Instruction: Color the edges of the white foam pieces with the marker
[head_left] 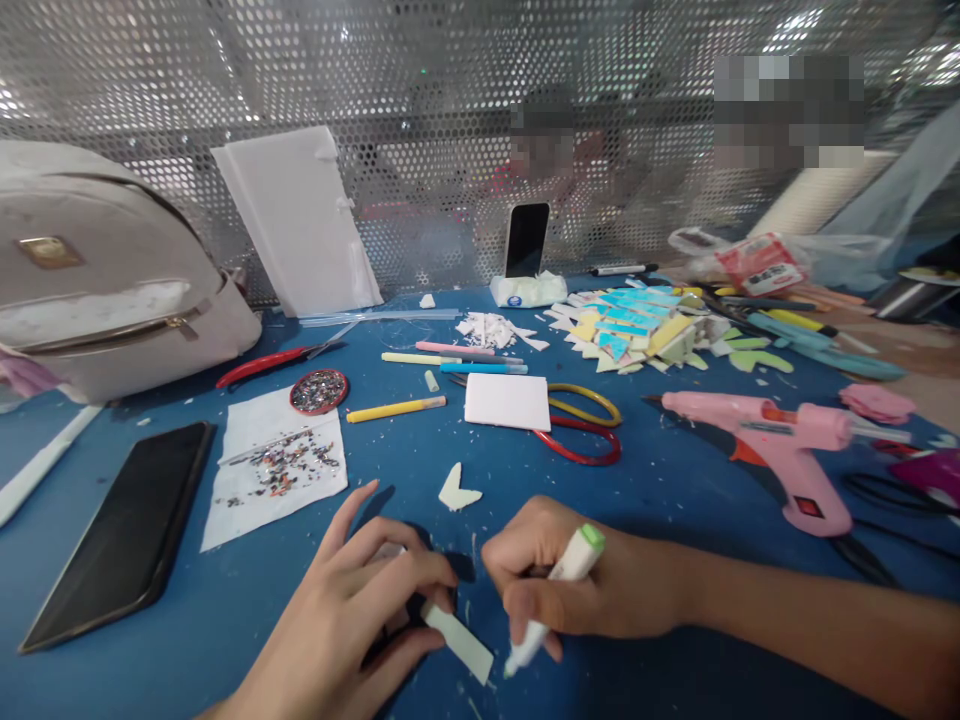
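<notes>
We work at the blue surface [660, 490], a pink glue gun [780, 440] lying to the right. Near the front edge, our right hand [622, 590] clasps its fingers round a green-capped marker [574, 558]. Our left hand [352, 615] pinches a white strip [461, 642] just beside the marker's tip.

A craft workshop bench: a blue table [660, 490] bears a pink glue gun [780, 440], with scissors [581, 424] left of it, coloured foam scraps [637, 330] behind it, and a perforated metal screen [450, 120] farther behind.
</notes>
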